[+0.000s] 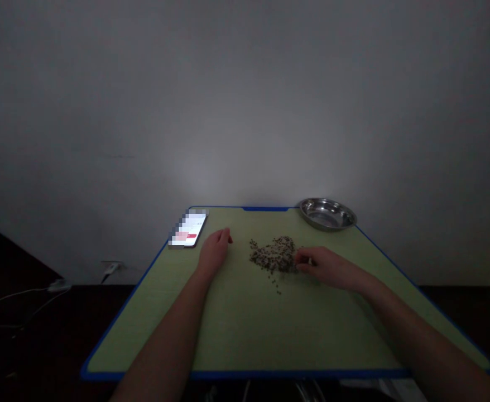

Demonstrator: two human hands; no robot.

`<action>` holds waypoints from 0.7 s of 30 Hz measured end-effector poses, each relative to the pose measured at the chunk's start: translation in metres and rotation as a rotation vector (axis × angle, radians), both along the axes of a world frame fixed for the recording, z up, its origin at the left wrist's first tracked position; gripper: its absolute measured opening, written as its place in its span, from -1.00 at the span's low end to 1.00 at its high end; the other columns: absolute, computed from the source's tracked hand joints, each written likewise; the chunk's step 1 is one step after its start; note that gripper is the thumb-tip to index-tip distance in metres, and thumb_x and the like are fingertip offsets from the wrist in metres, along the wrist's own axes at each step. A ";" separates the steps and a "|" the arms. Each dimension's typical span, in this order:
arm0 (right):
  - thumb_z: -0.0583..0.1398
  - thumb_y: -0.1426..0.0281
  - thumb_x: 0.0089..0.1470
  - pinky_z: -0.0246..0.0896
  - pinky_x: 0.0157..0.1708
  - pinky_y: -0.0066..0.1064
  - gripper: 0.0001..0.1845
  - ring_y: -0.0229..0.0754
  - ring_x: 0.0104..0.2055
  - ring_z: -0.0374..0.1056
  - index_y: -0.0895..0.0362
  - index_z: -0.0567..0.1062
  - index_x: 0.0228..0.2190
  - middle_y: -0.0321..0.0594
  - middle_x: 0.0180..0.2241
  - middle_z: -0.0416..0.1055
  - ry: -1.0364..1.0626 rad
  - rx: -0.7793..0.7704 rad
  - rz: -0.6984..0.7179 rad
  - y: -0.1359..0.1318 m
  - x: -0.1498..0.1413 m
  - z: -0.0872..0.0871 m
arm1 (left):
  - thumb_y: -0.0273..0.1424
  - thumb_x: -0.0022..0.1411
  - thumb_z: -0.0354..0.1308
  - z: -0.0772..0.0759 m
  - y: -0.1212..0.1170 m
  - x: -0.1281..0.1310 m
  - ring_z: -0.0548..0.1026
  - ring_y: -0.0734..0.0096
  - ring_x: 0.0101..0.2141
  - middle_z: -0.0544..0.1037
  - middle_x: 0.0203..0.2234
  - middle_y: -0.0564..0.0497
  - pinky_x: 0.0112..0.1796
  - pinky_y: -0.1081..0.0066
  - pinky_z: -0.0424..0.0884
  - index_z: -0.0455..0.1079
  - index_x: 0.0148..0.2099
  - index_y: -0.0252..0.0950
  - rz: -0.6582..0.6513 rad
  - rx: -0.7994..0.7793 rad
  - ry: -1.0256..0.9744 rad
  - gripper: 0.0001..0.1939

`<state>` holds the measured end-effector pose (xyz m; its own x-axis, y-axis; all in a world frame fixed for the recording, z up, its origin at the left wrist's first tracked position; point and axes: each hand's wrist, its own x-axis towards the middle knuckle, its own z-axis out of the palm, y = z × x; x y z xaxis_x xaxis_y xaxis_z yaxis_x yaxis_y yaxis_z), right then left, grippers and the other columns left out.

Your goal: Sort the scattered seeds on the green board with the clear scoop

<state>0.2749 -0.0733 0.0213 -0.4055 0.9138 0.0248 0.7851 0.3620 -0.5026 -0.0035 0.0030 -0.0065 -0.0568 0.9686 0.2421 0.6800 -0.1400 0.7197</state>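
Note:
A loose pile of small mixed dark and pale grains, perhaps beans or seeds, lies spread on the green tabletop. Several stray grains trail off its near side. At the pile's right edge is my right hand, its thumb and fingertips drawn together in a pinch; whatever lies between the tips is too small to make out. My left hand rests on the table left of the pile, apart from it, with fingers curled in. The inside of that hand is hidden.
A shiny steel bowl stands at the table's back right corner. At the back left lies a phone with a lit screen, partly blurred out. Blue edging rims the table, which meets a grey wall. White cables run along the floor at left.

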 end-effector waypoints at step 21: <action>0.11 0.39 0.06 0.09 -0.39 -0.41 -0.83 -0.17 -0.35 0.33 0.12 0.50 -0.34 -0.19 -0.36 0.49 -0.039 0.076 -0.069 0.009 -0.013 -0.011 | -0.12 0.21 -0.23 0.000 -0.001 0.000 0.39 0.35 -0.44 0.44 -0.56 0.01 -0.44 0.41 0.17 0.31 -0.51 -0.28 0.000 0.015 -0.010 -0.54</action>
